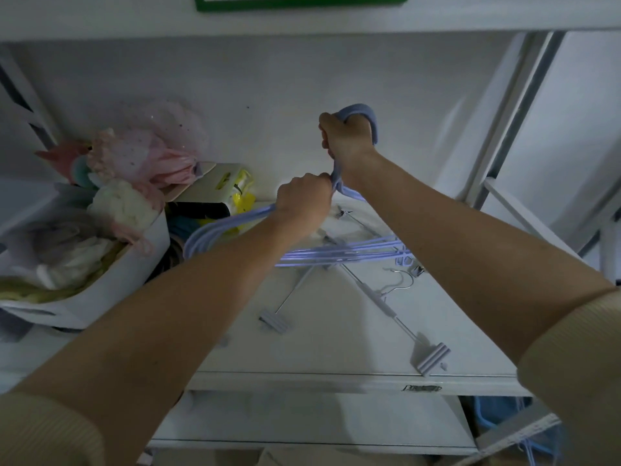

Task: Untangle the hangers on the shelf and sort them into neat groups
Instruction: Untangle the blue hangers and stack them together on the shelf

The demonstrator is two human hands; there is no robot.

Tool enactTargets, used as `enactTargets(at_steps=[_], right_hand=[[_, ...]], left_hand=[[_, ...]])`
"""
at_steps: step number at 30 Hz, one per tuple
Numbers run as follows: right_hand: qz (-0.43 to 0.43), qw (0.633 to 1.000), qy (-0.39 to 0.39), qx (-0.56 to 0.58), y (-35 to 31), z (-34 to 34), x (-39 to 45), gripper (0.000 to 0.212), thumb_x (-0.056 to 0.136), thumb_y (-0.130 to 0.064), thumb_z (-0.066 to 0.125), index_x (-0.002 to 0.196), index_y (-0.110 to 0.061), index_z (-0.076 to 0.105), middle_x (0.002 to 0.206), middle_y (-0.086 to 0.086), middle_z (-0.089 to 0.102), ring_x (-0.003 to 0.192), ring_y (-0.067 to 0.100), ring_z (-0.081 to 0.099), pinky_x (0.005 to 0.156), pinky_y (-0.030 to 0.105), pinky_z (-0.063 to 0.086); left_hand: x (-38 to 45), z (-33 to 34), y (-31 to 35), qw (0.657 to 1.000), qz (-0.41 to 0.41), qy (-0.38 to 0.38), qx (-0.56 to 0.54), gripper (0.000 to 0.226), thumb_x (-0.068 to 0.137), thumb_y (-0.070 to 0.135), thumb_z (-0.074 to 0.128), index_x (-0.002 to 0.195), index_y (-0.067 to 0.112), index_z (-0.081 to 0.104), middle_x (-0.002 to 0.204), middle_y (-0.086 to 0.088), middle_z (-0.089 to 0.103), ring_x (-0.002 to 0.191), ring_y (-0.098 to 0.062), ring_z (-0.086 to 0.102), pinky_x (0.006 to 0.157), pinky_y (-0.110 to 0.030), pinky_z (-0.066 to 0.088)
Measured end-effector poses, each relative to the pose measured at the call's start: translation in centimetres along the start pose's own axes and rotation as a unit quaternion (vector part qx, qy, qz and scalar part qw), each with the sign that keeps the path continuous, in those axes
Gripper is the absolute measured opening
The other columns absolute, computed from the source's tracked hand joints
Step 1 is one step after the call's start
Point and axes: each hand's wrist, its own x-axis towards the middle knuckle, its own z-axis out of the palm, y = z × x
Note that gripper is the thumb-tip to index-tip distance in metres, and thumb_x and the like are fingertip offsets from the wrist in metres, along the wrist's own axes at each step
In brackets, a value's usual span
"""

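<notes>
Hangers in mid-sort on a white shelf (336,348). Right hand (349,137) closed around the gathered hooks of a bundle of lilac hangers (336,255), left hand (304,200) closed on the same bundle just below, at the necks, with the bundle's arms fanning out low over the shelf. Step in hand, by the look of it: squaring one colour group into a tidy stack. Beneath the bundle, two clip hangers (389,309) lying crossed on the shelf, a thin wire hook beside them (whether any of these snag the lilac bundle cannot be told). Next move likely calling for a lift clear of the clip hangers, then setting the stack down apart from them. Room tight on the left, where a white bin (111,284) stuffed with soft pink and cream things sits close against the bundle's looped ends; open shelf toward the front edge and right corner, bounded by a slanted frame post (524,105). Upper shelf overhead limiting how high the hooks can rise.
</notes>
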Motion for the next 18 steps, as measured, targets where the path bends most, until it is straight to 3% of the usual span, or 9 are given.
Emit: enactTargets(at_steps=[2,4,5,7,10,12,14,16,18], right_hand=[[-0.025,0.998,-0.042,-0.029,-0.1,-1.0,-0.6,0.027,0.085,-0.011,0.057,0.061,-0.012,0.045,0.062,0.006,0.041,0.054,0.017,0.036,0.057,0.031,0.036],[-0.031,0.988,-0.138,-0.058,0.2,-2.3,-1.2,0.012,0.083,-0.012,0.062,0.092,-0.005,0.06,0.074,0.007,0.054,0.067,0.021,0.053,0.071,0.037,0.047],[-0.02,0.979,-0.179,-0.093,0.8,-3.0,-1.3,0.031,0.081,-0.011,0.064,0.111,-0.004,0.057,0.084,0.01,0.059,0.077,0.023,0.058,0.077,0.038,0.05],[-0.048,0.932,-0.208,-0.293,2.5,-4.3,-1.7,0.047,0.078,-0.014,0.065,0.123,-0.006,0.052,0.101,0.011,0.061,0.09,0.025,0.058,0.076,0.037,0.047],[-0.141,0.797,-0.125,-0.574,5.0,-5.0,-1.7,0.035,0.086,-0.024,0.058,0.117,-0.009,0.052,0.112,0.015,0.062,0.1,0.036,0.06,0.073,0.035,0.042],[-0.166,0.774,-0.091,-0.604,5.3,-5.0,-1.8,0.03,0.097,-0.029,0.044,0.116,-0.008,0.054,0.113,0.019,0.062,0.103,0.04,0.059,0.076,0.038,0.043],[-0.181,0.762,-0.117,-0.61,5.4,-5.0,-1.4,0.031,0.101,-0.027,0.038,0.112,-0.005,0.056,0.111,0.021,0.062,0.101,0.041,0.059,0.076,0.039,0.043],[-0.176,0.763,-0.158,-0.602,5.4,-5.0,-1.2,0.026,0.1,-0.024,0.038,0.093,-0.006,0.056,0.101,0.021,0.063,0.096,0.039,0.06,0.073,0.036,0.04],[-0.157,0.771,-0.18,-0.59,5.7,-5.1,-1.0,0.033,0.1,-0.022,0.038,0.068,-0.014,0.042,0.078,0.011,0.055,0.084,0.035,0.056,0.068,0.032,0.034]], left_hand=[[0.5,-0.7,-0.4,1.0,0.011,-0.017,0.001,0.031,0.1,0.022,0.036,0.118,0.008,0.056,0.112,-0.02,0.061,0.103,-0.041,0.06,0.074,-0.039,0.042],[0.8,-1.3,-0.9,0.999,0.005,-0.033,-0.029,0.033,0.098,0.024,0.036,0.118,0.01,0.057,0.114,-0.023,0.06,0.105,-0.043,0.059,0.081,-0.042,0.046],[1.0,-1.6,-1.2,0.998,0.001,-0.036,-0.05,0.033,0.097,0.026,0.038,0.117,0.009,0.059,0.113,-0.024,0.061,0.105,-0.044,0.059,0.083,-0.043,0.046],[1.4,-2.1,-2.0,0.994,-0.007,-0.048,-0.097,0.03,0.094,0.025,0.044,0.111,0.009,0.063,0.11,-0.023,0.065,0.101,-0.042,0.061,0.083,-0.043,0.048],[1.9,-2.4,-2.6,0.986,-0.022,-0.079,-0.145,0.024,0.091,0.024,0.049,0.096,0.009,0.066,0.103,-0.017,0.071,0.094,-0.038,0.063,0.087,-0.043,0.052],[1.9,-2.2,-2.6,0.984,-0.025,-0.088,-0.154,0.022,0.091,0.024,0.049,0.095,0.01,0.065,0.103,-0.016,0.071,0.094,-0.038,0.063,0.088,-0.045,0.052],[1.7,-1.8,-2.8,0.985,-0.018,-0.078,-0.153,0.025,0.091,0.024,0.048,0.1,0.009,0.065,0.103,-0.018,0.07,0.094,-0.039,0.063,0.086,-0.045,0.052],[1.6,-1.4,-3.4,0.991,-0.001,-0.062,-0.119,0.027,0.092,0.024,0.048,0.101,0.005,0.065,0.101,-0.021,0.067,0.093,-0.041,0.062,0.081,-0.04,0.051],[1.3,-1.3,-3.8,0.996,0.014,-0.06,-0.065,0.028,0.094,0.021,0.046,0.099,-0.001,0.062,0.099,-0.026,0.062,0.092,-0.044,0.059,0.073,-0.038,0.043]])
